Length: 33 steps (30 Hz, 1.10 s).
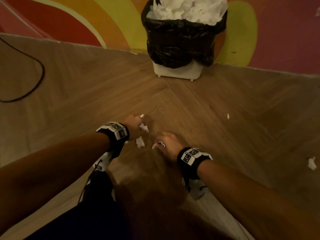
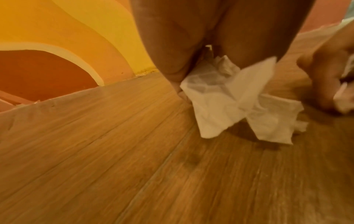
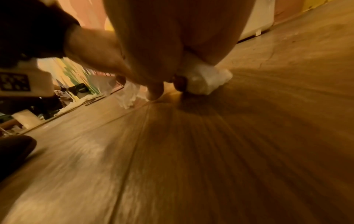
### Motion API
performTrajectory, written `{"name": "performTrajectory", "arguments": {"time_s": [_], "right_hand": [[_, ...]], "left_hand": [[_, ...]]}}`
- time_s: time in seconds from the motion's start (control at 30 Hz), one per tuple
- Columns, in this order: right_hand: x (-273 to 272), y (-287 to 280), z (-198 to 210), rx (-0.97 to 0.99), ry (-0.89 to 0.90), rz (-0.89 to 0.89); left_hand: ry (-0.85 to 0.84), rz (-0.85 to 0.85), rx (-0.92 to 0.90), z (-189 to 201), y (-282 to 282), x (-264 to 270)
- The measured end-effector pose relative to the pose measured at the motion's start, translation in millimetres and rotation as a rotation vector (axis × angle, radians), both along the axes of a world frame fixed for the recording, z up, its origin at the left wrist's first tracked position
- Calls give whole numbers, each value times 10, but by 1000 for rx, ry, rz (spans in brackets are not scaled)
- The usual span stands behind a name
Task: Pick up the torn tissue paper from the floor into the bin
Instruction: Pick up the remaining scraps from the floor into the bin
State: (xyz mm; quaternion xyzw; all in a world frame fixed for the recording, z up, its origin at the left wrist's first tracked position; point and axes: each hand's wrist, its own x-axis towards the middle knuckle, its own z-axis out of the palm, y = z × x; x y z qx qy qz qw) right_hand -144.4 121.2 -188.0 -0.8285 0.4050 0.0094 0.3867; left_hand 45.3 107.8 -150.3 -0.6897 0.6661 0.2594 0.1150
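At the far left a black cable (image 1: 37, 80) loops over the wooden floor (image 1: 216, 104), well clear of us. Our left hand (image 1: 134, 126) is low to the boards, fingers curled round a bunch of torn tissue (image 2: 235, 104) whose loose ends hang down to the floor; we hold it bundled, it seems, so one trip serves for several scraps. Just beside it our right hand (image 1: 168, 142) pinches a smaller wad of tissue (image 3: 205, 81) against the floor, fingers closed on it. Both hands work close together because the scraps lie clustered here. Ahead stands the bin (image 1: 178, 71), lined with a black bag (image 1: 180, 42) and heaped with white tissue already, so it may spill when more goes in. Nothing lies between us and it. To the right a small scrap (image 1: 228, 116) and a larger scrap (image 1: 312, 163) are yet to be gathered.
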Motion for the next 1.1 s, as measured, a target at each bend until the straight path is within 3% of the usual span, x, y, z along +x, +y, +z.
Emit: {"name": "performTrajectory", "arguments": {"time_s": [0.07,0.17,0.3,0.43,0.57,0.67,0.73,0.9,1.1], "right_hand": [[-70,-28,57,11,-72,-14],[-305,-121,257,-10,-184,-171],[-840,-330,505,6,-191,-359],[-1536,-499,641,1,-188,-556],[-2273,-570,723,-100,-190,-798],[-2811,-561,690,-84,-187,-948],[-3128,-544,629,-76,-153,-1037],[-3646,-426,548,-96,51,-1179],[-4025,-226,390,-17,235,-1258]], "left_hand": [[-7,-27,-15,-31,-27,-27],[4,-19,-45,-46,-92,-67],[42,-13,-4,-74,-150,-129],[257,-12,-19,6,-335,-461],[501,29,-53,134,-633,-1132],[577,8,-43,147,-885,-1682],[581,13,-47,159,-1014,-2034],[590,213,-132,110,-1213,-2638],[360,98,-132,-218,-1278,-2761]]}}
